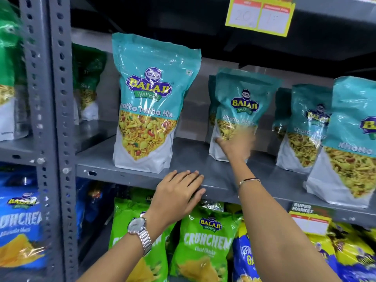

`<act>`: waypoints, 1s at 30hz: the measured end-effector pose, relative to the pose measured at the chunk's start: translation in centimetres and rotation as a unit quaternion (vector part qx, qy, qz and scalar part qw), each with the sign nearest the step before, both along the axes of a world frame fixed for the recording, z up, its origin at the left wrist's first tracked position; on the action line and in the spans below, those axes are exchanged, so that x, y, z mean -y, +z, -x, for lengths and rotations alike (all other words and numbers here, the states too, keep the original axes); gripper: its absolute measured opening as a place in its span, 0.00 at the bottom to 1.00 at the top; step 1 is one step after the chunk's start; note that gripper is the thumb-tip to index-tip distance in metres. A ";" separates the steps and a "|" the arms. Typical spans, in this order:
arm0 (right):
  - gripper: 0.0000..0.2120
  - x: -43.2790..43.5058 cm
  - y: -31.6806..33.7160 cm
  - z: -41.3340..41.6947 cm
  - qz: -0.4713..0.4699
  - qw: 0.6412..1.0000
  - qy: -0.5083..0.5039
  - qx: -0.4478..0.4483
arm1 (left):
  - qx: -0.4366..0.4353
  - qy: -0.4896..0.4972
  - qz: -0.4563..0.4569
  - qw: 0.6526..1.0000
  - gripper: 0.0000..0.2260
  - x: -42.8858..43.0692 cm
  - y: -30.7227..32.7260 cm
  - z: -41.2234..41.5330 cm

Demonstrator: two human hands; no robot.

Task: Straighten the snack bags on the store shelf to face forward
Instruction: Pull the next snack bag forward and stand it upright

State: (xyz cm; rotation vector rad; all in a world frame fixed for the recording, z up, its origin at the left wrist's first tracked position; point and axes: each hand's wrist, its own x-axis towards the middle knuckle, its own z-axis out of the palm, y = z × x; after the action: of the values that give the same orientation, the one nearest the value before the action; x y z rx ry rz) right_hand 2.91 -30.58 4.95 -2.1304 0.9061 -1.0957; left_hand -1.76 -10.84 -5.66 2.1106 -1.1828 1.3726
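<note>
Several teal snack bags stand on a grey metal shelf (142, 174). The big one at the left (150, 102) stands upright at the front edge, label facing me. Further back stands a second teal bag (242, 102), tilted a little and blurred. My right hand (236, 145) grips its lower front, fingers curled round the bottom. My left hand (179, 194) rests flat on the shelf's front edge, fingers straight, with a watch on the wrist. Two more teal bags stand at the right, one further back (305, 127) and one at the front edge (350, 143).
A perforated grey upright (53, 119) bounds the shelf at the left, with green bags (89, 78) beyond it. Below hang green (205, 241), blue (18, 231) and yellow bags. A yellow price tag (260, 15) hangs from the shelf above; another (309, 218) sits on the shelf edge.
</note>
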 end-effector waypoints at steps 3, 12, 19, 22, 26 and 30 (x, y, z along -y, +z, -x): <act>0.59 -1.6 -0.3 2.3 0.009 1.000 -0.013 -0.001 | -0.015 -0.002 -0.008 1.000 0.16 -0.1 0.3 0.3; 0.62 -5.9 -0.7 8.9 0.032 0.998 -0.042 -0.023 | -0.059 -0.015 -0.026 0.998 0.14 -0.6 0.8 0.9; 0.62 -8.8 -0.8 12.8 0.051 0.995 -0.085 -0.030 | -0.069 -0.029 -0.015 0.997 0.12 -0.6 0.8 1.0; 0.62 -9.9 -0.9 13.8 0.067 0.991 -0.108 -0.032 | -0.074 -0.030 -0.017 0.997 0.12 -0.6 0.9 1.1; 0.61 -10.5 -0.6 14.6 0.074 0.990 -0.106 -0.049 | -0.080 -0.032 -0.020 0.996 0.12 -0.8 1.1 1.3; 0.63 -9.7 0.2 15.4 0.045 0.994 -0.063 -0.073 | -0.076 -0.030 -0.025 0.996 0.13 -0.9 1.1 1.3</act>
State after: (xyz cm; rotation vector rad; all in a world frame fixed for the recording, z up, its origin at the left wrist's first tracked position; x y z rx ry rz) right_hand -12.47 -20.87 5.16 -2.2774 1.0900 -1.0722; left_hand -3.02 -9.94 -4.59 2.1521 -1.2202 1.1458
